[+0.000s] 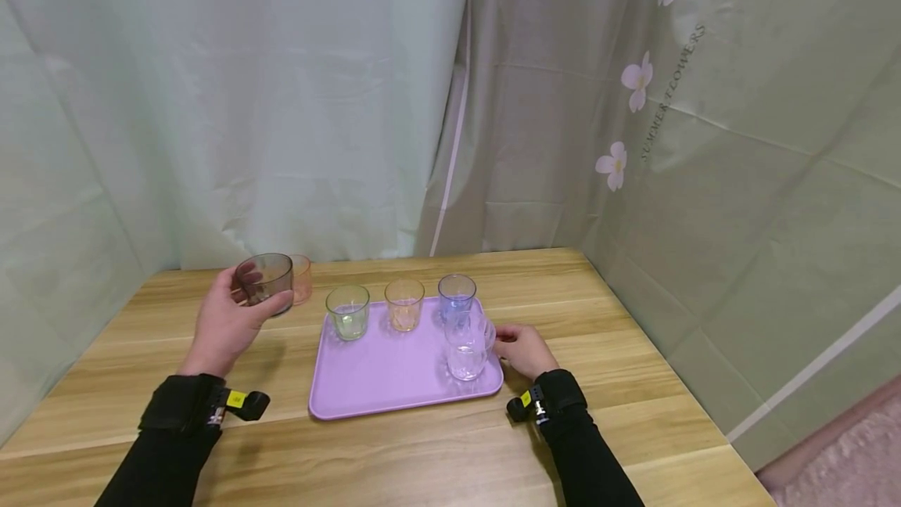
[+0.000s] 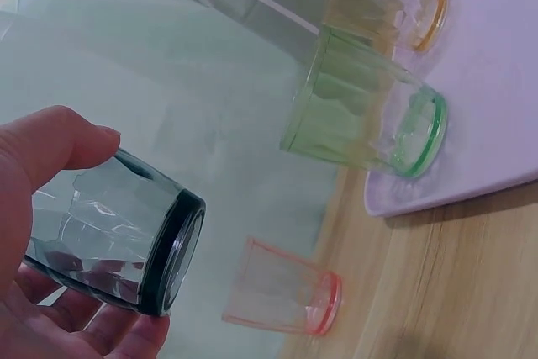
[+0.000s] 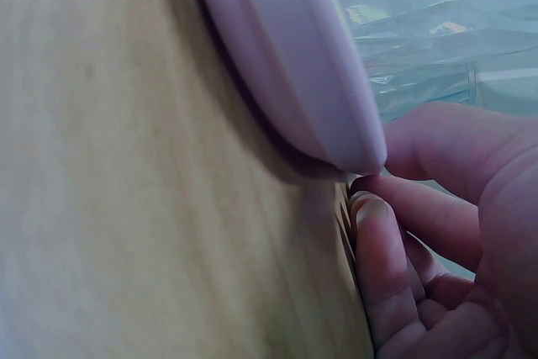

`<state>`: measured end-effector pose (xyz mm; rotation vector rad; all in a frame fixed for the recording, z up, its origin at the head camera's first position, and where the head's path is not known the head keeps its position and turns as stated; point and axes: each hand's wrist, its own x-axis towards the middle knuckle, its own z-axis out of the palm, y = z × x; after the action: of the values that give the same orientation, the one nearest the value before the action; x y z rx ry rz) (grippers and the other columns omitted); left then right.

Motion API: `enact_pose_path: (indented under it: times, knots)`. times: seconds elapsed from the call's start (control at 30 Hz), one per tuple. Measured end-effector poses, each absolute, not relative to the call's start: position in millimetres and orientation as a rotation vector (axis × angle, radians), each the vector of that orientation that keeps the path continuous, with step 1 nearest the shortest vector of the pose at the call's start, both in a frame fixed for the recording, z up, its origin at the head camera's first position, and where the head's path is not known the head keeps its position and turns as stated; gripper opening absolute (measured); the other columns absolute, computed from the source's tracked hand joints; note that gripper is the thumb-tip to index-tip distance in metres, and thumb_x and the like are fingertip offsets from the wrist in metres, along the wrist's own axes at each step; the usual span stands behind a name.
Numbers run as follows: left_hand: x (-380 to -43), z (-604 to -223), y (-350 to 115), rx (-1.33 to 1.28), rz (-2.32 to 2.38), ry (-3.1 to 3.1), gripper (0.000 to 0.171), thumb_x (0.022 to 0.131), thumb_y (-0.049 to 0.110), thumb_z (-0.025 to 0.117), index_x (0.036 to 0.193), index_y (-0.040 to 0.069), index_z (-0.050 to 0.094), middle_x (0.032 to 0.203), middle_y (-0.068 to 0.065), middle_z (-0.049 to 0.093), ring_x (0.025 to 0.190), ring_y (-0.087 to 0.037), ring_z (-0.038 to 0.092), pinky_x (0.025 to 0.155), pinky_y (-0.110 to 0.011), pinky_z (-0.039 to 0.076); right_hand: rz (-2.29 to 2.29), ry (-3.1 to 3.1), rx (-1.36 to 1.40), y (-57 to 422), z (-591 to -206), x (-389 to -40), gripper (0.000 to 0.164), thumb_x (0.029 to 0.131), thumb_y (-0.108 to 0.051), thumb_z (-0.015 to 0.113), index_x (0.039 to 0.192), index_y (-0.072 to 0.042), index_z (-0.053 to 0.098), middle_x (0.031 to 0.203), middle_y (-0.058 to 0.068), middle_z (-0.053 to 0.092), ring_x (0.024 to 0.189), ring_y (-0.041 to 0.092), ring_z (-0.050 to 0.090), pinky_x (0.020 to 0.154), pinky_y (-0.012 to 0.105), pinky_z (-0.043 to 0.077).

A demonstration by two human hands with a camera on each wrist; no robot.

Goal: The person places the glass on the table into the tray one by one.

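My left hand (image 1: 224, 323) holds a dark grey drinking glass (image 1: 271, 284) above the left part of the table, thumb on one side and fingers on the other. In the left wrist view the thick base of the grey glass (image 2: 172, 250) points right. My right hand (image 1: 524, 349) pinches the right rim of a purple tray (image 1: 380, 382); the right wrist view shows thumb and fingers at the tray's edge (image 3: 324, 81). On the tray stand a green glass (image 1: 348, 318), an amber glass (image 1: 404, 310), a blue glass (image 1: 457, 296) and a clear glass mug (image 1: 467, 362).
A pink glass (image 1: 303, 280) stands on the wooden table (image 1: 584, 444) behind the grey one, left of the tray; in the left wrist view the pink glass (image 2: 282, 292) shows whole. Curtains (image 1: 317, 100) hang along the table's back and right side.
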<state>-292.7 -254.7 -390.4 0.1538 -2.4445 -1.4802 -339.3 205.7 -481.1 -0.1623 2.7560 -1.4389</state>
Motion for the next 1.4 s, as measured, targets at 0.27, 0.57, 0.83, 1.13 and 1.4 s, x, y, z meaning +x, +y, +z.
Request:
enact_pose_path:
  times: [0.27,0.57,0.83,1.13,1.4]
  knots:
    - [-291.2,-384.5,-244.4,0.075,-1.497,-2.451,0.094,0.102,0.037,0.080,0.170,0.002,0.027,0.163,-0.029,0.043,0.145,-0.047,0.046,0.083,-0.005,0.042,-1.454,2.752,-0.166,206.1,-481.3,-338.3,0.031,0.099,-0.013,0.077,0.126,0.003,0.079,0.121,0.017,0.081,0.107,0.025,0.075,0.094,0.041,0.062]
    - [-288.5,-379.1,-236.6,0.030,-1.505,-2.456,0.094,0.101,0.041,0.081,0.170,0.004,0.029,0.161,-0.027,0.047,0.144,-0.045,0.048,0.085,-0.006,0.044,-1.458,2.744,-0.145,205.5,-480.3,-338.9,0.032,0.099,-0.013,0.077,0.127,0.002,0.079,0.122,0.017,0.080,0.108,0.025,0.074,0.093,0.040,0.062]
    - [-286.9,-372.6,-228.8,-0.017,-1.512,-2.493,0.095,0.100,0.042,0.081,0.170,0.004,0.030,0.162,-0.027,0.049,0.145,-0.046,0.049,0.087,-0.006,0.044,-1.455,2.748,-0.140,206.2,-482.1,-339.6,0.031,0.099,-0.012,0.076,0.127,0.003,0.078,0.122,0.018,0.080,0.107,0.025,0.075,0.091,0.040,0.062]
    - [-285.8,-367.9,-218.4,-0.057,-1.544,-2.522,0.095,0.100,0.041,0.082,0.170,0.004,0.029,0.162,-0.027,0.048,0.144,-0.046,0.051,0.087,-0.006,0.046,-1.462,2.745,-0.152,206.3,-482.6,-340.0,0.031,0.099,-0.013,0.077,0.126,0.003,0.079,0.121,0.017,0.080,0.105,0.024,0.075,0.092,0.040,0.063]
    - [-287.2,-366.7,-208.6,-0.101,-1.567,-2.546,0.095,0.101,0.036,0.082,0.171,0.004,0.028,0.163,-0.028,0.047,0.146,-0.045,0.051,0.103,-0.021,0.051,-1.468,2.742,-0.165,206.2,-483.5,-340.5,0.031,0.099,-0.011,0.076,0.126,0.003,0.079,0.120,0.018,0.080,0.102,0.023,0.076,0.091,0.041,0.064]
